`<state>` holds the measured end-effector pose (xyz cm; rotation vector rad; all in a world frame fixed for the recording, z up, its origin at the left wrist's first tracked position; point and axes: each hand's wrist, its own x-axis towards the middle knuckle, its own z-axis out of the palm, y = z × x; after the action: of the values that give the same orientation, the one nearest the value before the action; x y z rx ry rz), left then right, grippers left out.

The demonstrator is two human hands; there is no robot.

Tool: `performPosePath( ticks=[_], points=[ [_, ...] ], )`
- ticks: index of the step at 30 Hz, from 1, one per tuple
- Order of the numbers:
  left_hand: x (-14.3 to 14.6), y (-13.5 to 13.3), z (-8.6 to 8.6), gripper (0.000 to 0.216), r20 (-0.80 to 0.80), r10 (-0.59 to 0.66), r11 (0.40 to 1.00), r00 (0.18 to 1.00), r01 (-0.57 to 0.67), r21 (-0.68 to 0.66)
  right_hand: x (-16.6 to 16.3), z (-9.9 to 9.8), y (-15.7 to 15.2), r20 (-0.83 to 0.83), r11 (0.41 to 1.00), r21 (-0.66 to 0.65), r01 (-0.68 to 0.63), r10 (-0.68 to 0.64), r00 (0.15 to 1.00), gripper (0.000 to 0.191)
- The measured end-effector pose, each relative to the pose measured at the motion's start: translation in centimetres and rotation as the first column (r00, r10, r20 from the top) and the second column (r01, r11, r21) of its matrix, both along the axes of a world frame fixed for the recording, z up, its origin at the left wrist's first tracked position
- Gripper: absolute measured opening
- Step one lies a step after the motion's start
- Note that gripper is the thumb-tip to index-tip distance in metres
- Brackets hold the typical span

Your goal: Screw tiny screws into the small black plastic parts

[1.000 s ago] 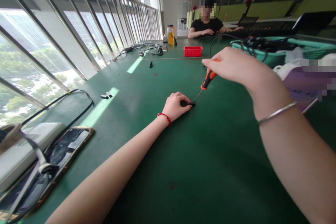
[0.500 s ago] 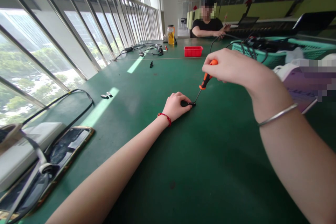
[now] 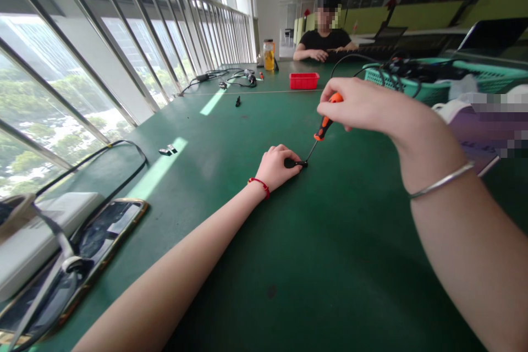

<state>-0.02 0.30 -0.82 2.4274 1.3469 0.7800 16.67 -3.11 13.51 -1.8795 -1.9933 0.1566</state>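
Observation:
My left hand (image 3: 278, 166) rests on the green table and pinches a small black part (image 3: 292, 163), pressing it against the tabletop; what kind of part it is I cannot make out. Above and to the right, my right hand (image 3: 350, 102) is closed round the orange and black handle of a screwdriver (image 3: 324, 127). The screwdriver leans, its metal shaft running down to the left. Its tip meets the right end of the black part, just beyond my left fingertips; the tip itself is too small to see clearly.
A red tray (image 3: 304, 81), a jar of yellow liquid (image 3: 268, 56) and a green basket (image 3: 437, 93) of cables stand farther back. Small black pieces (image 3: 238, 101) lie on the table. A phone (image 3: 111, 231) and white box (image 3: 49, 231) are at left. A person (image 3: 324, 38) sits opposite.
My right wrist has shifted slightly right while the screwdriver stays on the black part. My left hand has not moved. The person opposite has lowered their hands to the table.

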Motion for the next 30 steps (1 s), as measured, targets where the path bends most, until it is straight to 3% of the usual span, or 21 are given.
performPosePath(
  ticks=[5,12,18,23,30],
  points=[
    [0.0,0.0,0.0,0.017,0.001,0.000,1.000,1.000,0.000,-0.001,0.2,-0.1,0.2,0.014,1.000,0.001,0.010,-0.010,1.000,0.034],
    [0.0,-0.1,0.1,0.018,0.007,-0.004,1.000,1.000,0.004,-0.004,-0.1,0.0,0.2,-0.005,0.999,0.037,-0.029,0.029,1.000,0.018],
    [0.0,-0.1,0.1,0.019,0.010,-0.020,1.000,1.000,0.020,0.008,-0.5,-0.2,-0.1,-0.054,0.997,-0.053,-0.062,0.059,0.997,0.037],
    [0.0,-0.1,0.0,0.024,0.006,-0.026,1.000,1.000,0.026,0.016,-0.7,-0.3,0.0,-0.069,0.993,0.019,-0.118,0.119,0.990,0.015],
    [0.0,-0.2,0.0,0.025,-0.002,-0.039,0.999,0.999,0.039,0.029,-0.9,-0.3,-0.5,-0.169,0.931,-0.257,-0.258,0.220,0.961,0.015]
  ],
)
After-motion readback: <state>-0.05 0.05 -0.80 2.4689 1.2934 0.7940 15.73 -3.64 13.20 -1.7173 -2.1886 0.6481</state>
